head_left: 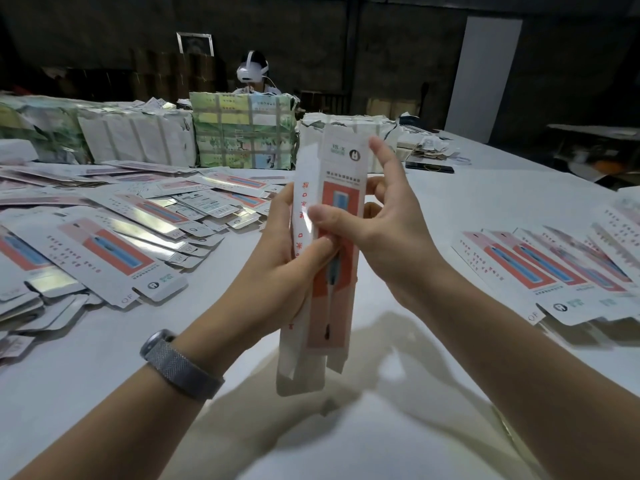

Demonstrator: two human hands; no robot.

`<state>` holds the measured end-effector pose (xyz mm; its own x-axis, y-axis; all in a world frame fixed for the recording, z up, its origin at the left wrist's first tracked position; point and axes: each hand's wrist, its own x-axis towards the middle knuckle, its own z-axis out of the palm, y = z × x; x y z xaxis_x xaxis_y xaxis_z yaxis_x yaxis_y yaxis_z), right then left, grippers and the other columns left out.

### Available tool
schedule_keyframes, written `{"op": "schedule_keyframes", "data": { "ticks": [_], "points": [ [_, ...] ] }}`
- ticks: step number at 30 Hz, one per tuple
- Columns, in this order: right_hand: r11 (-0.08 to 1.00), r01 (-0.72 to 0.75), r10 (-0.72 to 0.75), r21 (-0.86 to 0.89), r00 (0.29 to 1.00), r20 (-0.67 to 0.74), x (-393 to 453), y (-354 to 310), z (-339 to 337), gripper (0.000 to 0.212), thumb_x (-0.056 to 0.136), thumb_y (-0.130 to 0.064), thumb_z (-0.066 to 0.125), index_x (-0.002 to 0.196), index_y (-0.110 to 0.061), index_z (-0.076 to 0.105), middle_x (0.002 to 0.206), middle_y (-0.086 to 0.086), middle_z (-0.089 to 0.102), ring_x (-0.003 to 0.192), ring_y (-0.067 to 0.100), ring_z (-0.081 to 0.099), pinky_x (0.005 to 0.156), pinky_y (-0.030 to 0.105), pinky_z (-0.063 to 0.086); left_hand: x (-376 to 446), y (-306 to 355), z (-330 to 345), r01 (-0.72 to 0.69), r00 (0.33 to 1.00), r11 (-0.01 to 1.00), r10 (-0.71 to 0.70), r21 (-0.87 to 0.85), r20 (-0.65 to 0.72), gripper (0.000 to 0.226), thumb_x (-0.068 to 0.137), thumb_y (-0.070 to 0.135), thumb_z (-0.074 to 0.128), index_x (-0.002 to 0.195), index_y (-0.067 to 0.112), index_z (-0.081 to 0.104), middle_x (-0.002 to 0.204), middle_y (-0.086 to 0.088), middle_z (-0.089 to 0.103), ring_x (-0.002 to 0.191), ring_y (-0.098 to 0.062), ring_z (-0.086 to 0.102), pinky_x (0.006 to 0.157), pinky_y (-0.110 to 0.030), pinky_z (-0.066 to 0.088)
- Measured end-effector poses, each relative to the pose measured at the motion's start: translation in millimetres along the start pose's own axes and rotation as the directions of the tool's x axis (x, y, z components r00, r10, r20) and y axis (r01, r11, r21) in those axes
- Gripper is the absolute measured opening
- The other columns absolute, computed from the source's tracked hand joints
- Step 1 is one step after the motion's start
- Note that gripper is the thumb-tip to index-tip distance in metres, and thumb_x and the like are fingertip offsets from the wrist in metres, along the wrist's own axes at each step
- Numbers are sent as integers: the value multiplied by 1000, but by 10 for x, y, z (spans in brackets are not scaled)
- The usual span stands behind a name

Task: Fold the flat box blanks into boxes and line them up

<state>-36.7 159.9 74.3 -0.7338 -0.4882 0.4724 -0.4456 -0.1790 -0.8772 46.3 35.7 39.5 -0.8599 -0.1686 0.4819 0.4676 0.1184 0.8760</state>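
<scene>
A: Dim workroom, one long white table (450, 209), wrapped bundles (242, 129) along its far edge and someone seated behind them. Where does the work stand?

B: Start at the hands. The left hand (277, 251) has its fingers curled round the left edge of a box (332, 237), thumb pressed on the front. The right hand (377, 220) holds the other edge, thumb across the front panel, forefinger raised straight and free of the card.

A: And the box itself?

B: Held upright above the table, between both hands, nearer the person than either pile. It looks half formed: a side panel has turned out from the front, so it seems to be opening into a tube. The end flaps at top and bottom hang loose, not tucked.

A: So this one isn't done.

B: I'd judge it mid-fold. Squaring it and closing the ends is left.

A: The rest?

B: To the left a big loose heap of blanks (114, 237), flat and overlapping, so plenty remains. To the right a row (554, 268) laid in neat overlap; they also look flat, and I cannot tell whether they are folded.

A: Any clear line of standing boxes?

B: None that I can make out.
</scene>
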Motion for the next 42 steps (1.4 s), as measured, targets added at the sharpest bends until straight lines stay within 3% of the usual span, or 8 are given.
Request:
{"op": "schedule_keyframes", "data": {
  "ticks": [5,9,13,19,23,31,37,42],
  "points": [
    [1000,11,-11,-2,1000,29,14,-6,-24,70,84,-25,78,138,-43,37,103,-5,63,91,3,69,61,24,58,-1,2,18,50,999,989,-49,-139,11,62,92,17,58,145,34,31,126,-9,66,90,-29,73,71,-37,61],
    [1000,5,-3,-23,997,72,36,-6,-55,79,86,-29,74,148,-44,29,112,-6,63,95,8,70,62,25,58,96,31,-11,40,996,990,-49,-134,-68,94,82,66,63,155,25,21,111,-20,65,97,-12,74,74,-33,59],
    [1000,6,-6,-2,991,130,59,-20,-82,64,93,-28,65,146,-46,34,117,-4,65,96,16,67,69,31,55,12,38,-56,133,991,957,-123,-259,55,41,102,43,44,140,56,39,124,-9,62,105,-28,67,82,-43,60],
    [995,-17,-6,94,972,233,-15,-36,9,24,97,-35,47,114,-40,63,110,1,73,99,29,70,84,54,57,28,39,-19,55,971,993,-79,-108,-224,78,78,33,77,145,40,39,110,-11,69,102,-32,73,79,-49,62],
    [993,6,-27,117,982,185,-19,6,6,36,104,-14,45,140,-20,51,119,5,70,101,21,72,78,39,61,25,37,-28,-37,966,999,38,7,-255,76,78,26,78,144,29,40,107,0,75,94,-22,76,72,-35,62],
    [985,46,-77,164,980,186,-88,76,129,43,108,-26,31,151,-20,35,123,5,66,106,18,68,81,28,56,-50,-12,132,-163,986,986,161,-36,-51,76,101,11,43,155,40,-2,141,6,57,128,-19,60,94,-34,56],
    [988,52,-74,144,985,156,-110,55,170,42,100,-30,42,138,-16,53,120,8,67,106,21,68,85,32,57,-30,-7,136,-173,980,984,167,-45,-110,57,102,27,35,153,28,10,140,1,58,122,-17,64,96,-33,55],
    [980,62,-98,190,978,187,-108,47,128,54,105,-20,41,156,-25,24,112,-5,71,105,15,69,83,27,57,-44,82,100,-183,978,981,175,-68,-114,43,104,25,37,144,33,22,124,-6,68,105,-25,72,81,-34,60]
  ]
}}
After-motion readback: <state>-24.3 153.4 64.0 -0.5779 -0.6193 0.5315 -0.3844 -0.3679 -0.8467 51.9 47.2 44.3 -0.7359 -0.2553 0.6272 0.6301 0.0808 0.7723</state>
